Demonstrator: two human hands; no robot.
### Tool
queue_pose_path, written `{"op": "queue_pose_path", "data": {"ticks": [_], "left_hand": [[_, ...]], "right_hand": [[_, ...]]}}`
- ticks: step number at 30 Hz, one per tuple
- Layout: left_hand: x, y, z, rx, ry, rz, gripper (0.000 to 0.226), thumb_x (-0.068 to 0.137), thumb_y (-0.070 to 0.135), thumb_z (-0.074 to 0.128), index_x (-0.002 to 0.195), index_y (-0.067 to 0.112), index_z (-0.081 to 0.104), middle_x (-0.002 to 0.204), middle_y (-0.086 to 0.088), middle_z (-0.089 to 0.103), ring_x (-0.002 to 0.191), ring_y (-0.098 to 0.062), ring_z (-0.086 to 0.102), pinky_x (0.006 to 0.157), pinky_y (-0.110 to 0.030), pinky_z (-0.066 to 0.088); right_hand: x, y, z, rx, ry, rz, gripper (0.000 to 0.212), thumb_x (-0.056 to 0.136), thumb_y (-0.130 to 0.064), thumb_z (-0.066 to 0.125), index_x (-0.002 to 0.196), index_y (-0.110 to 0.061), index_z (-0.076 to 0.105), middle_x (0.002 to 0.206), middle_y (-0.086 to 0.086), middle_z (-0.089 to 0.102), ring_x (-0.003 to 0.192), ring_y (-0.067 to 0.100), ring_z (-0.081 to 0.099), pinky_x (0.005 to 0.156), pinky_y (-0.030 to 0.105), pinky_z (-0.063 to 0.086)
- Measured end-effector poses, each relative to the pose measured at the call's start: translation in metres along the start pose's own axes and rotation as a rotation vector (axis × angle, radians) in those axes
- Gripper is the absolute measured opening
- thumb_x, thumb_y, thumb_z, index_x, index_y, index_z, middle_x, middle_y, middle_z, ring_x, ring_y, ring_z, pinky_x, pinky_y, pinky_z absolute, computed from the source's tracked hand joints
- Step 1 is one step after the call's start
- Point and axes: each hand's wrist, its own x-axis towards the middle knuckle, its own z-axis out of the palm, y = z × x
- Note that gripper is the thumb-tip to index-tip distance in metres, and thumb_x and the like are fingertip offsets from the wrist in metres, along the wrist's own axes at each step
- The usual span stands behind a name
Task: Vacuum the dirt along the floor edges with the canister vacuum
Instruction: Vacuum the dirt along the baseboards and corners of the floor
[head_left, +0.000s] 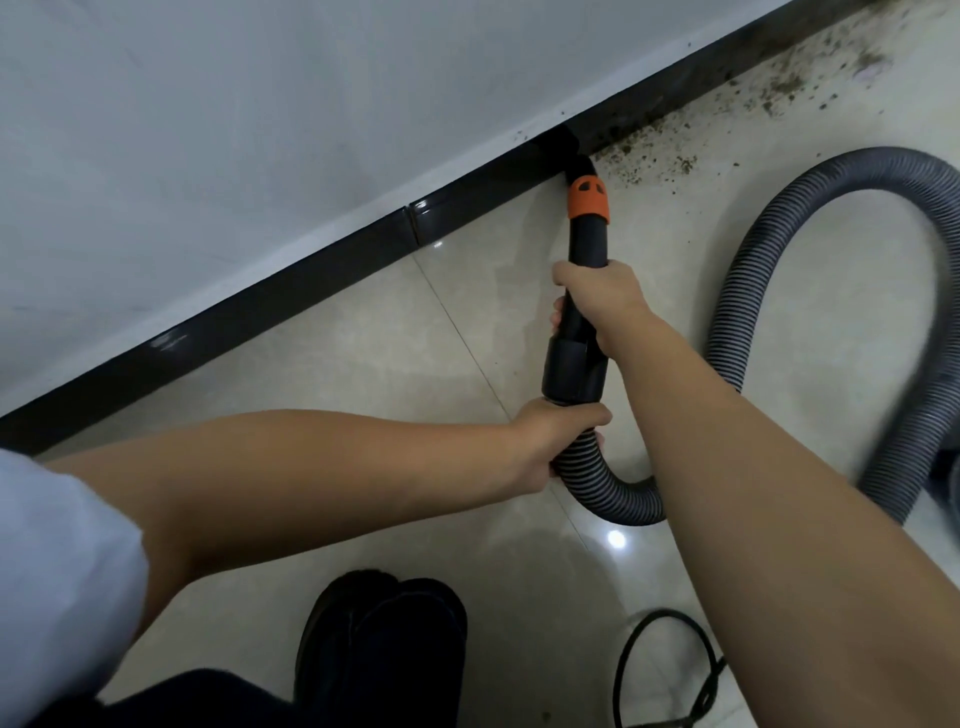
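We see the left hand (558, 441) with fingers curled around the ribbed hose (810, 291), just under the black wand (584, 291). The right hand (605, 304) grips the wand higher. Its nozzle (571, 158) touches the dark baseboard (260, 312). Further right, dirt (779, 83) lies along the floor edge.

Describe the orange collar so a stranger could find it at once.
Follow the dark baseboard to where the black wand meets it. The orange collar rings that wand near its tip, above the right hand. It is the only brightly coloured part among black and grey.
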Motion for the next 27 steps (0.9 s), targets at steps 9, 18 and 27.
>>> {"op": "queue_pose_path", "data": {"ticks": [9, 18, 27], "left_hand": [[0.002, -0.012, 0.012, -0.025, -0.007, 0.002, 0.007, 0.083, 0.013, 0.063, 0.086, 0.012, 0.057, 0.071, -0.003, 0.06, 0.067, -0.016, 0.058, 0.07, -0.028, 0.048], [-0.003, -0.02, 0.042, 0.063, -0.074, -0.02, 0.014, 0.084, 0.013, 0.064, 0.096, 0.01, 0.056, 0.074, -0.002, 0.059, 0.063, -0.012, 0.058, 0.058, -0.024, 0.048], [-0.009, -0.055, 0.075, 0.11, -0.052, 0.004, 0.015, 0.078, 0.015, 0.07, 0.089, 0.013, 0.06, 0.091, -0.009, 0.063, 0.089, -0.025, 0.062, 0.083, -0.035, 0.051]], "right_hand": [[-0.009, 0.005, -0.01, -0.014, -0.026, 0.024, 0.012, 0.085, -0.009, 0.057, 0.082, -0.012, 0.045, 0.062, 0.009, 0.051, 0.044, 0.019, 0.05, 0.046, 0.025, 0.048], [-0.018, 0.025, -0.056, 0.093, 0.103, 0.058, 0.009, 0.086, -0.008, 0.055, 0.083, -0.01, 0.046, 0.058, 0.009, 0.05, 0.045, 0.021, 0.049, 0.05, 0.029, 0.048], [-0.038, 0.048, -0.093, 0.142, 0.057, 0.137, 0.01, 0.086, -0.007, 0.056, 0.088, -0.009, 0.046, 0.056, 0.008, 0.049, 0.041, 0.018, 0.048, 0.049, 0.029, 0.047]]}}
